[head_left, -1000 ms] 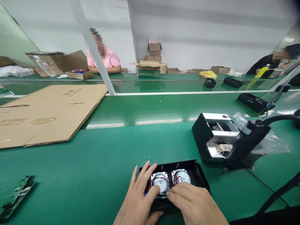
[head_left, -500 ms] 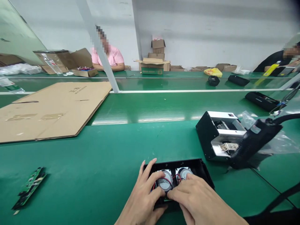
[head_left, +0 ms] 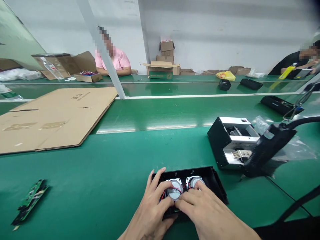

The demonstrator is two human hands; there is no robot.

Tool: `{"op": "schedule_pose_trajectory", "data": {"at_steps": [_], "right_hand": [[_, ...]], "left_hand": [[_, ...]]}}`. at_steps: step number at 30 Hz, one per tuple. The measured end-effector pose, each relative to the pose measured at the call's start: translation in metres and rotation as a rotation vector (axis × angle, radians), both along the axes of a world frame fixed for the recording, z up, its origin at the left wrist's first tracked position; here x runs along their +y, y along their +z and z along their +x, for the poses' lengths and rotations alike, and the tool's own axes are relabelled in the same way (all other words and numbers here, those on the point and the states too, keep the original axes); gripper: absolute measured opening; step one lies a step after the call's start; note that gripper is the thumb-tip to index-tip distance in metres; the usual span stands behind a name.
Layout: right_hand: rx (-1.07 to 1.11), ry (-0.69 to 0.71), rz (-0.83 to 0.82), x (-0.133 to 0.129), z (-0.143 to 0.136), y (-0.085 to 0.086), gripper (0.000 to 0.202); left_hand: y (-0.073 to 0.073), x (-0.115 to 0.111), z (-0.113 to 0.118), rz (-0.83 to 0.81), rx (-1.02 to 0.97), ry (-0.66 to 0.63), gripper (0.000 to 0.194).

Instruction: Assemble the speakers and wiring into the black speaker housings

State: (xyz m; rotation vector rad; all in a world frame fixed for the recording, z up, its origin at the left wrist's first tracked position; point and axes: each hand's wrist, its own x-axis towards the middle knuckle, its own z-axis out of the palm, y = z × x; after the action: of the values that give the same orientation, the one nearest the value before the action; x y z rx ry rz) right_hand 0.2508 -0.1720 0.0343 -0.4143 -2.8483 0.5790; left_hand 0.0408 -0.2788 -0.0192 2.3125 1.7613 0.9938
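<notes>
Our grip comes first: the left hand [head_left: 152, 213] lies spread over the near-left part of the black housing [head_left: 212, 183], fingers fanned and pressing down on it, while the right hand [head_left: 207, 216] meets it at 6 o'clock with fingertips pinched narrowly at the near edge of the left speaker [head_left: 175, 192]; whether they actually clamp a wire or a small board there we cannot tell, since the fingers hide the spot. The housing sits flat on the green bench [head_left: 112, 173] at the near centre, right under our hands. Judging by what shows, two round silver speakers, the right speaker [head_left: 196, 181] beside the left, are already seated in the housing with red and black wires [head_left: 176, 190] looped across them; the shell stands open with no cover on it, so closing appears left to do. At 10 o'clock lies a flattened cardboard sheet [head_left: 55, 116] with faint print we cannot read. At 2 o'clock sits a black and silver machine [head_left: 230, 141], a black handheld tool [head_left: 268, 150] leaning against it. At 8 o'clock a green circuit board [head_left: 30, 200] lies apart, unused. The far box [head_left: 160, 74] carries a green label, too small to read.
</notes>
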Motion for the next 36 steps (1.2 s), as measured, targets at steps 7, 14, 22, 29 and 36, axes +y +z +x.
{"op": "schedule_pose_trajectory", "data": {"at_steps": [7,14,22,29,36], "right_hand": [[-0.28,0.027,-0.267,0.042,-0.019,0.045,0.047],[-0.489,0.039,-0.385,0.094,-0.061,0.076,0.027],[-0.454,0.046,-0.595,0.117,-0.077,0.059,0.034],[-0.494,0.084,-0.866,0.139,-0.082,0.042,0.049],[-0.471,0.135,-0.873,0.14,-0.082,0.042,0.046]], "left_hand": [[0.038,0.029,-0.02,-0.388,-0.155,-0.029,0.034],[0.077,0.083,-0.049,-0.708,-0.319,-0.01,0.039],[0.077,0.103,-0.062,-0.785,-0.34,-0.074,0.049],[0.079,0.107,-0.064,-0.827,-0.327,-0.083,0.053],[0.085,0.109,-0.063,-0.89,-0.329,-0.076,0.05]]}}
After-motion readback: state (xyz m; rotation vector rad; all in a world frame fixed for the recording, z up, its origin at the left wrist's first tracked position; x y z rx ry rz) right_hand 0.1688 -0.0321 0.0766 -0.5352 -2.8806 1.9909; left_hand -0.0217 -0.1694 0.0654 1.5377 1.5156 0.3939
